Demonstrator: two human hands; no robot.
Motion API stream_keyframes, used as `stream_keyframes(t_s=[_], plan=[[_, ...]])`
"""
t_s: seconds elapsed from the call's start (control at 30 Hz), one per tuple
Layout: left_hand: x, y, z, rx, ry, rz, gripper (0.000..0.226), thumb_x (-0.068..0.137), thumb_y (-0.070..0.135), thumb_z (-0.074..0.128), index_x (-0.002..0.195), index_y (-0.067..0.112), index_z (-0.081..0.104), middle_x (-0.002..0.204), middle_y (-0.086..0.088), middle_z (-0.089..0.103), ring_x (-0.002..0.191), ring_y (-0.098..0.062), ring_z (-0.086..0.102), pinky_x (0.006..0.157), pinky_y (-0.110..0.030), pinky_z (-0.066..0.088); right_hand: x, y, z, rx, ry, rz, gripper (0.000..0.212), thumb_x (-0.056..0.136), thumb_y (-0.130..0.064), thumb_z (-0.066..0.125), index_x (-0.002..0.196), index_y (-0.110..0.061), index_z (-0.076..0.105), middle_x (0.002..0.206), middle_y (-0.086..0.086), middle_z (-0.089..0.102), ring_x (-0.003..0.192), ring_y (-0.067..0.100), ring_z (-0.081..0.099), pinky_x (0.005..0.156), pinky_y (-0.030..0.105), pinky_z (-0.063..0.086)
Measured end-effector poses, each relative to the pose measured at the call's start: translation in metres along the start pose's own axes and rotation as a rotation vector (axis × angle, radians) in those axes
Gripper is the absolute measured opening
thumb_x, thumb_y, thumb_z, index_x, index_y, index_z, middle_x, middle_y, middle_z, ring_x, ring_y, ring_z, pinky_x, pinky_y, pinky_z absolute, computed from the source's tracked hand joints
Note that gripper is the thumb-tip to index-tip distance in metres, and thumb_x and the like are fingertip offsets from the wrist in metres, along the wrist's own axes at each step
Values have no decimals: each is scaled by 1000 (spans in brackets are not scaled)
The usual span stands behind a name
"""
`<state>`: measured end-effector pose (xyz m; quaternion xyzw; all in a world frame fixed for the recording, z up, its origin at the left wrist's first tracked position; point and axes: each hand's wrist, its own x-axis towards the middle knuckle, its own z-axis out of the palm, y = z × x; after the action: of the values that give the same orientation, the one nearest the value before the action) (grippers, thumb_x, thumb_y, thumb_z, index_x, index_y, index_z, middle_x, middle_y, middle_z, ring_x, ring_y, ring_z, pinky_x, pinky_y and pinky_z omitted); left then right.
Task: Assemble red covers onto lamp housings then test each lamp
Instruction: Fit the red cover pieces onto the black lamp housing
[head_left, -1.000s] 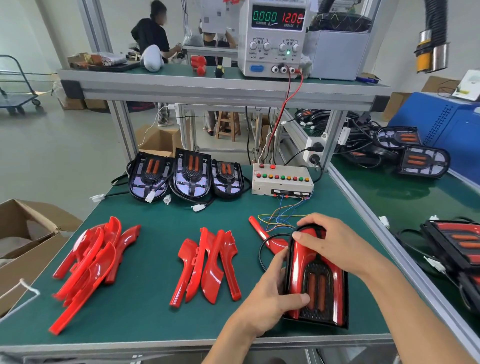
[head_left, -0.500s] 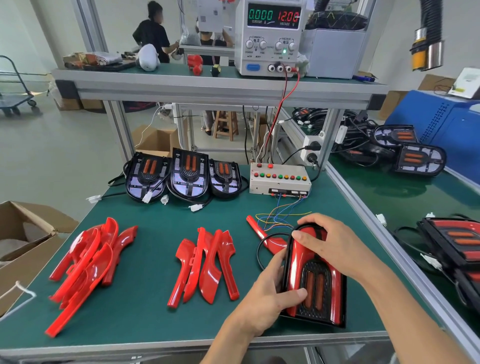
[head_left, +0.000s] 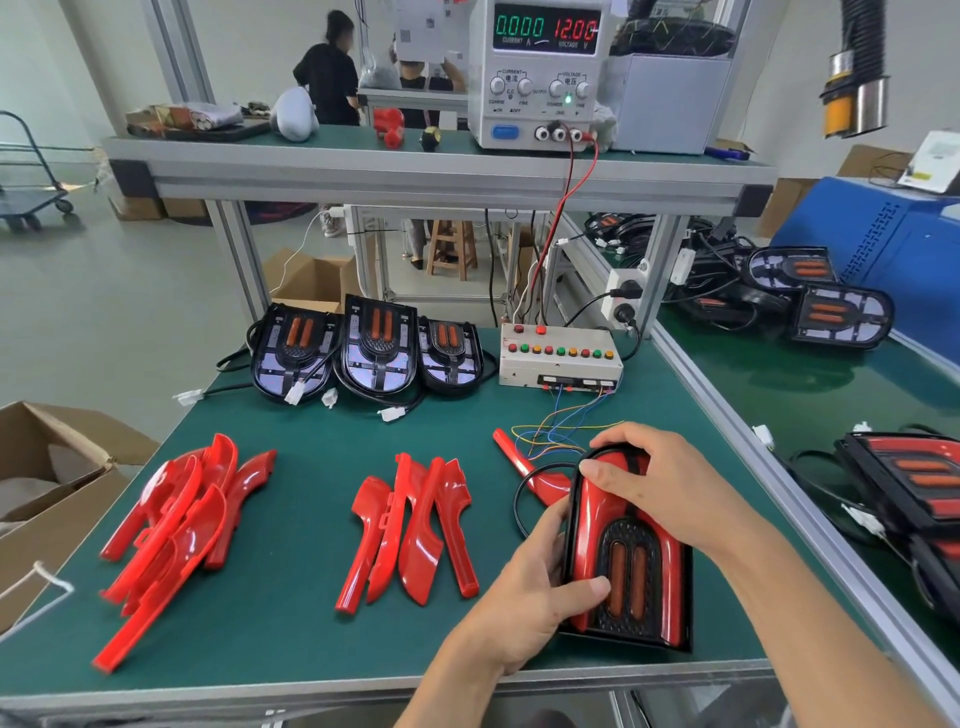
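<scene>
Right hand (head_left: 670, 488) hides the lamp housing's (head_left: 631, 571) upper right.

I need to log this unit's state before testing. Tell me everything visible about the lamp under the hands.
The lamp is a black arch-shaped housing lying flat near the green table's front edge, rounded end pointing away. Glossy red covers line both sides; a textured black centre holds two orange strips, unlit. The left hand grips its left side, thumb across the face; the right hand presses on the rounded top. A black cable loops out beside it.
</scene>
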<state>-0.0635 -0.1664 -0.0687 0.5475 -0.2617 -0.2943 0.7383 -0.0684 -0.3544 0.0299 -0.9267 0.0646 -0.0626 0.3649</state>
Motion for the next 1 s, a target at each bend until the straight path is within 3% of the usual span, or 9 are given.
stream_keyframes(t_s=[0.27,0.53,0.63,0.73,0.87,0.93,1.0], plan=[[0,-1,-1,-2,1,8,75,93,3,68,154,28,32,147,3,55,137,-14,50,105,-22,45,0,0,2,34,37,21,30,80,-59,77,102,-41,68,106,-18,69,94,0,65,87,30,55],[1,-3,-3,-12,0,-3,75,93,0,67,155,25,31,147,3,56,138,-14,50,106,-23,44,1,2,5,-9,65,27,36,79,-62,76,106,-40,67,108,-19,67,97,1,63,91,35,55],[3,-4,-2,-30,3,-4,74,92,-1,66,154,24,34,146,-5,56,139,-22,49,115,-39,41,1,2,4,-16,56,18,41,79,-65,75,109,-39,67,109,-20,68,98,-1,64,90,32,53],[5,-6,-3,-63,6,-20,72,90,-1,67,151,24,39,142,-18,57,136,-37,51,117,-57,35,0,2,-7,36,-74,21,52,78,-64,74,122,-38,65,115,-23,68,101,-7,65,96,28,52],[8,-3,0,-79,35,-37,52,95,25,72,142,28,52,140,-13,61,133,-33,55,114,-55,39,-2,7,-10,55,-57,37,52,77,-47,85,124,-38,65,109,-23,70,93,-12,66,91,25,54],[10,-4,4,7,105,-26,41,96,42,69,134,31,59,137,-6,64,130,-26,59,112,-53,43,-2,8,-6,66,-34,21,52,74,-53,85,121,-42,66,107,-24,71,94,-12,66,86,21,52],[9,-9,5,70,166,-16,40,97,50,65,132,32,60,136,-3,65,129,-23,60,112,-51,43,-2,7,-5,133,-43,-6,57,73,-66,79,122,-41,67,114,-26,71,103,-13,64,91,19,49]])
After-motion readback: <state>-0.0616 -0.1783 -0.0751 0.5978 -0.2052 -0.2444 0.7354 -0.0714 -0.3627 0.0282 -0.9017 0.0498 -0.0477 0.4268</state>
